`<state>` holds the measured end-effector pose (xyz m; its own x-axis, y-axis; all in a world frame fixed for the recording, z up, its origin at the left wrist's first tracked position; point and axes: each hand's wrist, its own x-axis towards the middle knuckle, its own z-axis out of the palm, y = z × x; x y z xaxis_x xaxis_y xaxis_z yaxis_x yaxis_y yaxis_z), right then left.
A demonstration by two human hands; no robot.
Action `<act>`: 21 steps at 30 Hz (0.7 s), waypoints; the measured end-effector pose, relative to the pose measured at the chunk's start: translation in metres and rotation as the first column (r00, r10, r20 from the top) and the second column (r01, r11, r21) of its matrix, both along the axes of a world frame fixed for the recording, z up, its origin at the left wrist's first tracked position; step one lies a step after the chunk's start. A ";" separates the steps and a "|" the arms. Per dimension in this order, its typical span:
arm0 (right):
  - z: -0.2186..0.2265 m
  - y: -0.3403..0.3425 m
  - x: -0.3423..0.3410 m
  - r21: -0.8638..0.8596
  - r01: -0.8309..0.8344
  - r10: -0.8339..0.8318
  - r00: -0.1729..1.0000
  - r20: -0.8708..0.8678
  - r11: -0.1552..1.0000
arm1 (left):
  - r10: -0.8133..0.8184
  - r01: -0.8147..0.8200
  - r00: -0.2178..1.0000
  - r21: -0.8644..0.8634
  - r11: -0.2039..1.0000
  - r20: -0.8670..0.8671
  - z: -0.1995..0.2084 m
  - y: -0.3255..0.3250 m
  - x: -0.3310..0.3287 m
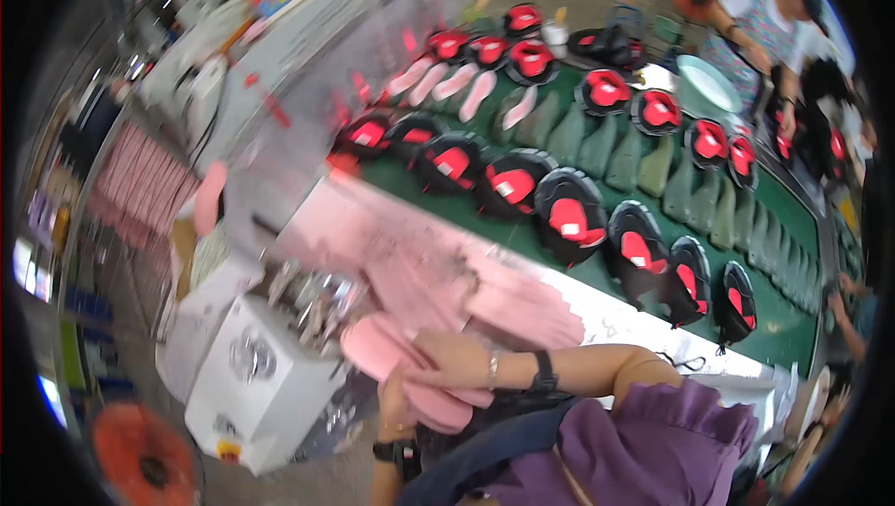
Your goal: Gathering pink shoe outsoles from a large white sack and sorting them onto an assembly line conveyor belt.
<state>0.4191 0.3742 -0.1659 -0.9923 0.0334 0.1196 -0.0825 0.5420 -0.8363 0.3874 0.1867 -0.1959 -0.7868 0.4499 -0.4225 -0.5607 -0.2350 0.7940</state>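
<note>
Pink, flat, round-ended insoles [365, 343] are held as a small bunch close in front of the person's body, near the near edge of the long pink-and-white counter [639, 327]. The left hand [396, 403] is closed on them from below; the right hand [452, 359] grips them higher up, its fingertips partly hidden. The pieces lie at differing angles, not squared together.

They look light and soft, likely foam: hard to break, but apt to bend if pinched at one end, and their smooth faces may slide over each other. Holding the bunch around its middle, thumb above and fingers beneath, should steady it best.

A white, box-shaped metal machine [247, 385] stands to the left; beyond the counter, black-and-red shoes [571, 217] line a green conveyor belt [778, 329].
</note>
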 end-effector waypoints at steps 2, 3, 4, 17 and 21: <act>-0.012 -0.006 0.007 -0.061 0.027 -0.018 0.989 0.144 0.998 | 0.045 -0.054 0.972 0.030 0.998 0.232 0.008 0.001 -0.004; -0.029 -0.005 0.004 -0.130 0.059 -0.039 0.988 0.152 0.990 | 0.054 -0.054 0.965 -0.008 0.999 0.255 0.014 -0.001 -0.002; -0.017 -0.002 -0.002 -0.341 0.103 0.017 0.943 0.331 0.934 | 0.011 -0.024 0.962 0.042 0.999 0.274 0.012 -0.011 0.000; -0.029 -0.004 -0.162 -0.073 0.200 -0.184 0.966 0.183 0.977 | -0.068 -0.035 0.927 0.265 0.964 0.369 0.015 -0.049 0.039; -0.040 0.012 -0.139 -0.094 0.200 -0.195 0.979 0.054 0.975 | -0.004 -0.077 0.923 0.193 0.978 0.384 0.019 -0.047 0.043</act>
<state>0.2806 0.3866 -0.2063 -0.9692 0.2385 0.0619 0.0563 0.4587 -0.8868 0.4300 0.1399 -0.1773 -0.6018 0.5305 -0.5970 -0.7986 -0.3926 0.4561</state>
